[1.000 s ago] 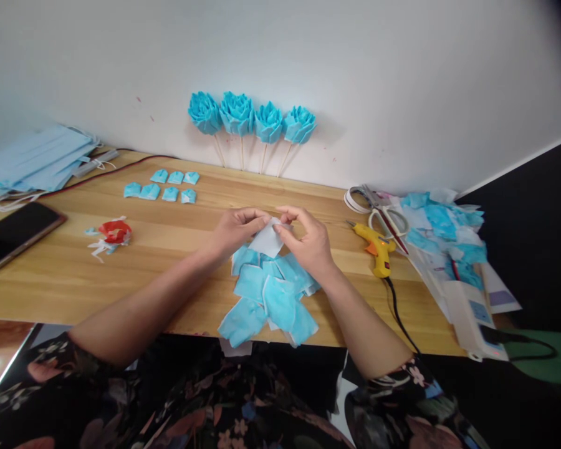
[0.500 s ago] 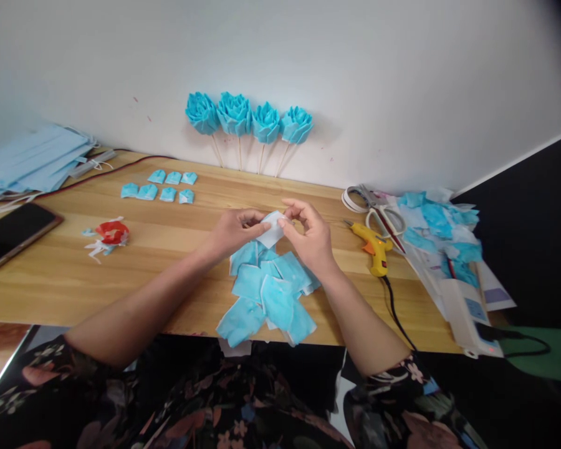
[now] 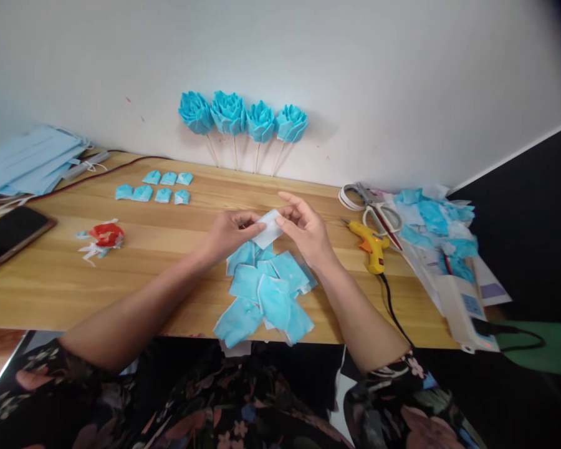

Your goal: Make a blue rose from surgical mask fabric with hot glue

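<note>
Pinched in the grip of both hands, a pale square [image 3: 267, 231] is held just above the worktop [image 3: 177, 234], near the centre of the frame. Its left edge is clasped between thumb and fingers by the left hand [image 3: 231, 232], its right edge by the right hand [image 3: 306, 229], whose index finger is raised. Below the square, blue pieces [image 3: 249, 282] are heaped loosely and overlapped, down to the worktop's front edge.

Seven folded pieces [image 3: 143, 193] are set out in two rows at the upper left. Four blue flowers [image 3: 228, 113] are leaned on thin sticks against the wall [image 3: 378, 75] at the top centre. Masks [image 3: 37, 156] are stacked at the far left, with a phone [image 3: 14, 237] placed below them and a red scrap [image 3: 106, 234] seen to its right.

To the right of the right hand, a yellow glue gun [image 3: 374, 248] is laid beside scissors [image 3: 383, 219] and a roll of tape [image 3: 348, 198]. Blue and white scraps [image 3: 432, 217] are piled farther right, above a white power strip [image 3: 460, 312].
</note>
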A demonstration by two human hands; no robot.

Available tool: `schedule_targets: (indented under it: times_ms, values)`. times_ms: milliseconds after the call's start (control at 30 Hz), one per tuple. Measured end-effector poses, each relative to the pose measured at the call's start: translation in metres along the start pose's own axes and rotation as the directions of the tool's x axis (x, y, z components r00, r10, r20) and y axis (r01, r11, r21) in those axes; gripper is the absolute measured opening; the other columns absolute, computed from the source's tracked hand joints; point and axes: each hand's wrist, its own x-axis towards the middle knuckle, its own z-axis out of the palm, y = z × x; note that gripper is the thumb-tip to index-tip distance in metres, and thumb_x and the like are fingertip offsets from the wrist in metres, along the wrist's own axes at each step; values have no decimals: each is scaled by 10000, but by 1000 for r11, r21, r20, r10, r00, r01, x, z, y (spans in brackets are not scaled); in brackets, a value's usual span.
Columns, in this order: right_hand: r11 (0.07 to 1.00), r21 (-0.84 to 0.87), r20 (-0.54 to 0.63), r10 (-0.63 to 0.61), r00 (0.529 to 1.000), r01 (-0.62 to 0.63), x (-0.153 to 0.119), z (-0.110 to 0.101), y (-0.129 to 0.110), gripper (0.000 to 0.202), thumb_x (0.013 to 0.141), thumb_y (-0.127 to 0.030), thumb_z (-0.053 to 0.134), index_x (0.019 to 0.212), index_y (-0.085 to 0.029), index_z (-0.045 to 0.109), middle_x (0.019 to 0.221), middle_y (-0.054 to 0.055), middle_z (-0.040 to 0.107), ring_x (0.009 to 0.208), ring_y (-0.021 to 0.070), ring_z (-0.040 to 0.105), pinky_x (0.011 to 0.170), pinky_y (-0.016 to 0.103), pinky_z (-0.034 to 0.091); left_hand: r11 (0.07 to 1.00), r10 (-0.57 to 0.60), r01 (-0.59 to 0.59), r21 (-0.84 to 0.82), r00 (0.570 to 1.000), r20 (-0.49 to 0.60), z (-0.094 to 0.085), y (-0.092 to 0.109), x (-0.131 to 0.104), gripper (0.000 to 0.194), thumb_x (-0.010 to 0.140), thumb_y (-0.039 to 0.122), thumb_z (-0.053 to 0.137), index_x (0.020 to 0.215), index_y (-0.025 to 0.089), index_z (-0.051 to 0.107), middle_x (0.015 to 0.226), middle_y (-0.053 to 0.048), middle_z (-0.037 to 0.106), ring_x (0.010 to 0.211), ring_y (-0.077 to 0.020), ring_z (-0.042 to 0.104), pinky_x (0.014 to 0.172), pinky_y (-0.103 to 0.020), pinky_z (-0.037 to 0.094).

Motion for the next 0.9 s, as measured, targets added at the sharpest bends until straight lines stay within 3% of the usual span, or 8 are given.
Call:
schedule_targets:
  times_ms: [167,300,400,533,633,700,767,900]
  values:
    - [994,-84,-47,-77,996,73,-1,1,-1,427,834,-289,694,1250,-296,602,845,-21,679,769,145,632,760,317,556,999,-23,22,-42,999,-30,0,0,1,186,749,337,742,775,153,758,699,-17,697,602,-113,567,546,-226,407]
    - [972,-178,-62,-170,984,157,-3,1,-1,437,864,-249,657,1292,-298,585,863,-18,667,810,141,640,807,321,556,980,-68,56,-193,996,-55,-2,2,3,365,717,379,794,999,150,765,952,-78,762,763,-174,658,648,-273,512]
    - [938,-280,-37,-226,973,207,-5,2,-3,461,882,-225,635,1332,-294,563,875,-17,674,825,139,648,833,324,555,983,-4,-2,-183,999,-36,-3,4,4,413,700,376,817,1046,158,757,956,-79,752,784,-182,658,662,-280,510]
    - [847,-435,44,-318,947,304,-9,6,-8,475,889,-180,621,1346,-291,557,879,-19,698,839,144,662,870,338,557,989,148,-148,28,989,-1,-2,7,3,147,719,280,798,812,171,766,812,-46,717,728,-151,608,663,-260,442]
    - [770,-502,116,-391,913,393,-11,8,-12,473,904,-173,609,1351,-315,554,916,-13,720,860,157,678,897,364,564,984,156,-154,91,988,-14,0,7,1,97,731,216,767,668,165,714,680,-15,660,665,-130,560,629,-252,393]
    - [746,-524,104,-422,901,410,-11,7,-14,512,908,-189,614,1389,-336,519,1039,11,730,961,185,684,953,407,555,996,92,-93,-17,995,-42,0,5,1,99,736,228,764,686,163,708,654,-1,647,627,-122,544,598,-247,379]
    - [744,-535,49,-445,894,400,-11,5,-16,558,911,-212,618,1433,-341,471,1189,41,704,1104,221,658,1025,462,522,974,1,-18,-227,997,-74,-1,2,2,127,749,278,769,740,163,717,686,-5,673,629,-125,567,610,-250,411]
    - [759,-520,-27,-472,881,391,-11,3,-16,504,932,-236,586,1418,-320,479,1286,62,663,1218,243,607,1099,509,461,790,-116,35,-612,989,-94,-3,0,8,206,733,319,802,864,171,743,813,-29,738,751,-156,655,752,-289,503]
